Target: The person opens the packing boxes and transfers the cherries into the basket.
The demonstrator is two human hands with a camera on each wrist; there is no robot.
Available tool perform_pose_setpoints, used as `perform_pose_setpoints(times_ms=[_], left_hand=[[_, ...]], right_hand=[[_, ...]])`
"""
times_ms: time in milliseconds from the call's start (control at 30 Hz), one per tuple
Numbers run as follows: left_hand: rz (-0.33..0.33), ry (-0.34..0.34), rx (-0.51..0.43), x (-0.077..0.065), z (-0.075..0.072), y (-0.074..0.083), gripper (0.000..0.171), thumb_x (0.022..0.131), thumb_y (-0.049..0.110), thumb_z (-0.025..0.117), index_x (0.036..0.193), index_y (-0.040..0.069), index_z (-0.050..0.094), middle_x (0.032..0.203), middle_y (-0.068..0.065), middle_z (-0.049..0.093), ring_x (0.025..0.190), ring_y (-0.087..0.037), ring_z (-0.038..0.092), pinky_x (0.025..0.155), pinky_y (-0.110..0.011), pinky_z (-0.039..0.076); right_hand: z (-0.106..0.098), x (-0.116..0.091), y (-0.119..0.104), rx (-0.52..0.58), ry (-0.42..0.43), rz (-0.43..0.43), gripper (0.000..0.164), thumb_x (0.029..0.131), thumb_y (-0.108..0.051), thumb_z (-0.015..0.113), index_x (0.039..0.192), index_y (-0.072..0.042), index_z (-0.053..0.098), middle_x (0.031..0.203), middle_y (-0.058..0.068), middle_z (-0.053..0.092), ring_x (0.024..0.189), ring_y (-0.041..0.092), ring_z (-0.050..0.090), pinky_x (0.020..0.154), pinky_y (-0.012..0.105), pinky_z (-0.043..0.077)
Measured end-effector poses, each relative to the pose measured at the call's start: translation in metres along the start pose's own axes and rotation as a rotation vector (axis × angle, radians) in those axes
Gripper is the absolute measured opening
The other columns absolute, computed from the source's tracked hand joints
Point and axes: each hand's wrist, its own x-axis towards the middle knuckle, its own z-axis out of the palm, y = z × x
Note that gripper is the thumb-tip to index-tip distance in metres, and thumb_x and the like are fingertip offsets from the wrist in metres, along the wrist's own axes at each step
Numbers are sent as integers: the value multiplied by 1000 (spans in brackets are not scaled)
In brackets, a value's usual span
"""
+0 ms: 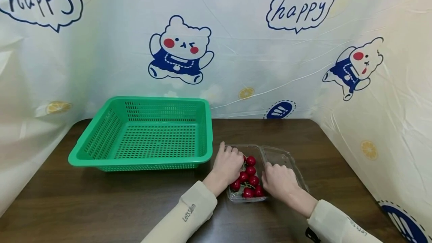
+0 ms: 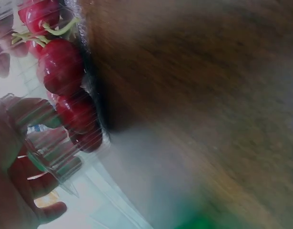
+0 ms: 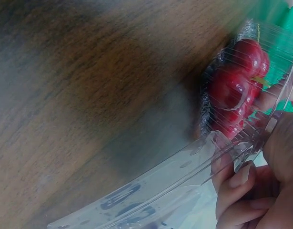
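Observation:
A clear plastic clamshell box [image 1: 240,199] of red cherries [image 1: 250,170] is on the table in the head view, its lid [image 1: 278,156] folded out to the right. With its fingers at the left wall, my left hand [image 1: 227,165] grips the box. My right hand [image 1: 281,181] holds the box's right edge by the hinge; its fingers [image 3: 232,191] curl round that edge in the right wrist view. Green stems show among the cherries [image 2: 63,67] in the left wrist view. Part of the cherries is hidden behind my left hand.
To the left of the box stands a green perforated plastic basket [image 1: 141,162] with nothing in it. The dark wooden table [image 1: 111,201] ends at the back against a printed curtain [image 1: 236,48], which also hangs at both sides.

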Motion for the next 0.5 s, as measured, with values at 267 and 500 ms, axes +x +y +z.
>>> perform_pose_setpoints(times_ms=[267, 500], left_hand=[[-82, -59, 34, 2, -3, 10, 28, 82, 34, 70, 100, 13, 76, 98, -8, 75, 92, -28, 62, 93, -46, 44], [-49, -34, 45, 0, -2, 9, 22, 82, 35, 70, 90, 15, 77, 94, -7, 74, 89, -26, 62, 89, -42, 42]], right_hand=[[-2, 0, -1, -2, -28, 13, 23, 84, -18, 62, 67, -5, 55, 51, 10, 57, 42, 28, 55, 34, 43, 44], [-2, 0, -2, -10, -32, 19, 23, 84, -18, 63, 67, -4, 55, 52, 12, 58, 44, 30, 57, 35, 44, 45]])
